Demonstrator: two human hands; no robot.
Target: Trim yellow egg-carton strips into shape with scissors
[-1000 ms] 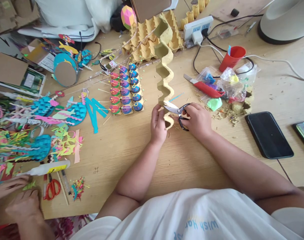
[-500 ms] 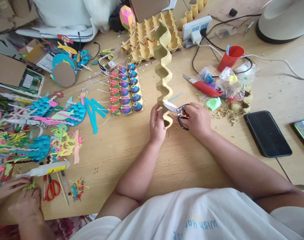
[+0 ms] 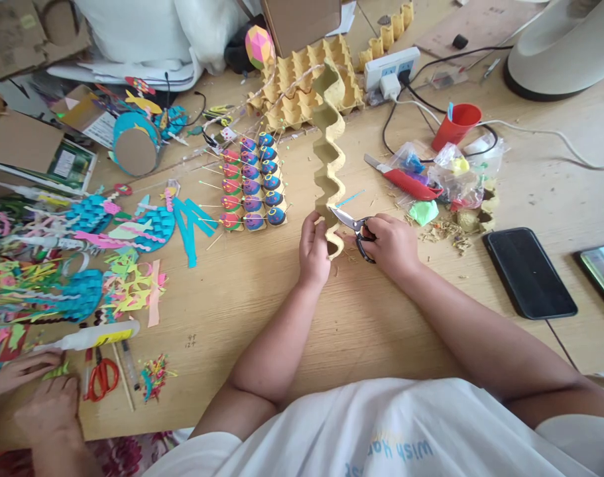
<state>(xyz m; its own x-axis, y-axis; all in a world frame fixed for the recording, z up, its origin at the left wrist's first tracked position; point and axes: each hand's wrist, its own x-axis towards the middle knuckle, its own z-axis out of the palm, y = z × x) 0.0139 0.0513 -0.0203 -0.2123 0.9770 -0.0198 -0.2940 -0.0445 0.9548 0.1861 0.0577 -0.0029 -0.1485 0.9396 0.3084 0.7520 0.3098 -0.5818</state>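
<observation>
My left hand is closed around the near end of a long, wavy egg carton strip, which points away from me over the table. In my right hand is a pair of scissors with dark handles; its fingers are wrapped in the handles. The blades reach the strip's right edge just beyond my left hand. Left of the strip stand rows of painted egg carton caterpillars, red, purple and blue, with pins sticking out.
Egg trays lie at the back near a power strip. To the right are a red cup, a red utility knife, scraps and a phone. Paper crafts cover the left, where another person's hands work near orange-handled scissors.
The view has shifted slightly, so the back of the table sits a little lower. The scissor blades look closer together at the strip's edge. Both hands keep their holds.
</observation>
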